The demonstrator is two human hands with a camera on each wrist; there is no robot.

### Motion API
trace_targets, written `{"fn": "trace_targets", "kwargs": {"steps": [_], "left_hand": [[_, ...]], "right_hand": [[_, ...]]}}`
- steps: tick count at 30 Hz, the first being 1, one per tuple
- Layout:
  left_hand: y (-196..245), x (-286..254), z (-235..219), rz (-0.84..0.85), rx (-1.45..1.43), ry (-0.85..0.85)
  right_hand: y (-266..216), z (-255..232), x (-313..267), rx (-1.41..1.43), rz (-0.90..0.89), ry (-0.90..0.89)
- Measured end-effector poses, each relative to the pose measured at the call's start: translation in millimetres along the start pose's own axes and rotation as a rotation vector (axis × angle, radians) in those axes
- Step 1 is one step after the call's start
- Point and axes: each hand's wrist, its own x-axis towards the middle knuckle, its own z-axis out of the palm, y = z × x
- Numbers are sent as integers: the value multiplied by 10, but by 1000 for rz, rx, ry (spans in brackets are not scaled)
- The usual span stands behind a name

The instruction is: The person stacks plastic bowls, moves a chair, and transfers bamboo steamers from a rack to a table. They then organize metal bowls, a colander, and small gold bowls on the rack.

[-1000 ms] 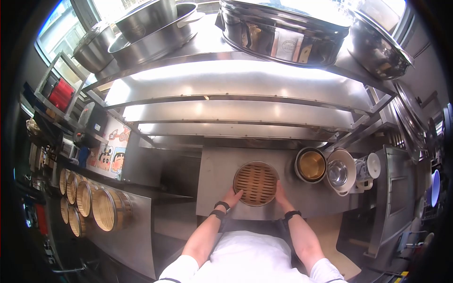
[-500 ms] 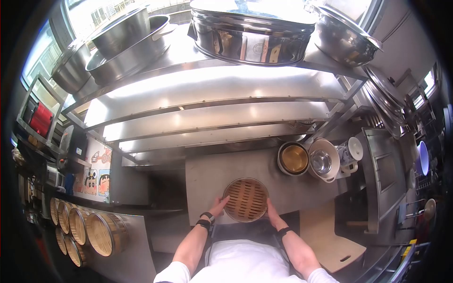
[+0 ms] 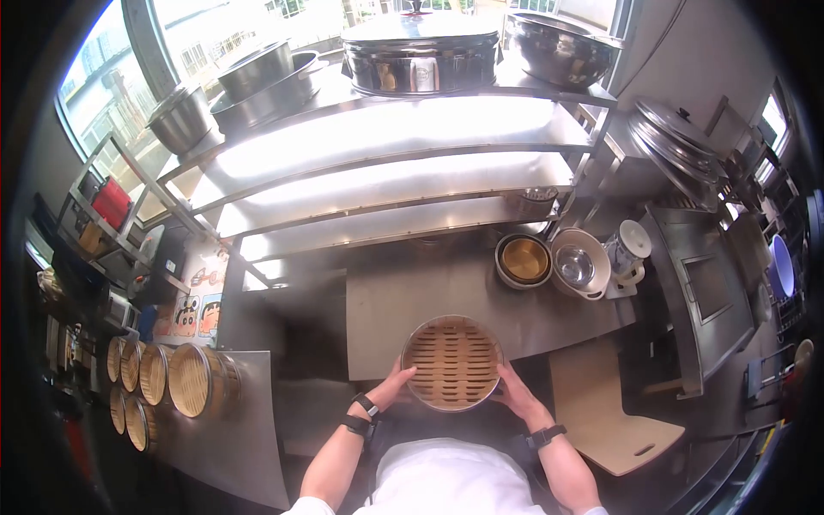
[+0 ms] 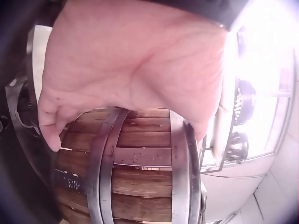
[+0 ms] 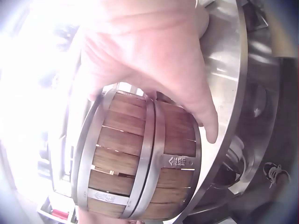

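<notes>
Tall, pale-framed glass windows (image 3: 206, 43) span the upper left and top centre of the head view, their white daylight glaring off a silver metal rack of long, tiered shelves (image 3: 386, 193) below. A plain, pale grey wall (image 3: 717, 64) fills the upper right, above a grey metal cabinet with a rectangular recessed panel (image 3: 708, 296) at the right. A flat grey steel worktable (image 3: 429, 292) spans the centre, another smooth steel table (image 3: 236, 438) occupies the lower left, and a curved beige chair with an oblong slot (image 3: 601, 408) stands lower right.
</notes>
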Motion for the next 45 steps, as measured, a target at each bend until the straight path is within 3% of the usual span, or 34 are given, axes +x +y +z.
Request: {"fn": "trace_targets", "kwargs": {"steps": [6,7,12,20,28,31,34,40,42,43,45], "left_hand": [[-573,-1136,466,174,11,200],[-775,-1259,460,246,-9,233],[-1296,-2098,545,238,-158,400],[-1726,-3130,447,576,-216,682],[-2579,-4355,-506,702,-308,840],[-2894,-4875,-974,600,-589,887],[-3376,-5128,-1569,535,-482,995],[-3740,-5523,-2351,472,-546,1089],[-3601,-5692,-2543,411,-831,995],[-3414,-5783,-2559,443,-882,1080],[-3429,-5809,-2754,504,-871,1077]], "right_hand": [[621,291,-346,72,-147,-109],[650,402,-409,57,-171,-139],[825,976,-627,0,-224,-259],[953,2073,-954,-118,-218,-425],[1595,3888,-1040,-217,-105,-540],[1984,4620,-1033,-288,49,-554],[2282,5260,-1021,-347,115,-560],[2615,5981,-1085,-432,97,-609],[2676,6056,-1086,-511,152,-585],[2711,6056,-1066,-501,153,-572],[2720,6063,-1073,-497,154,-563]]}}
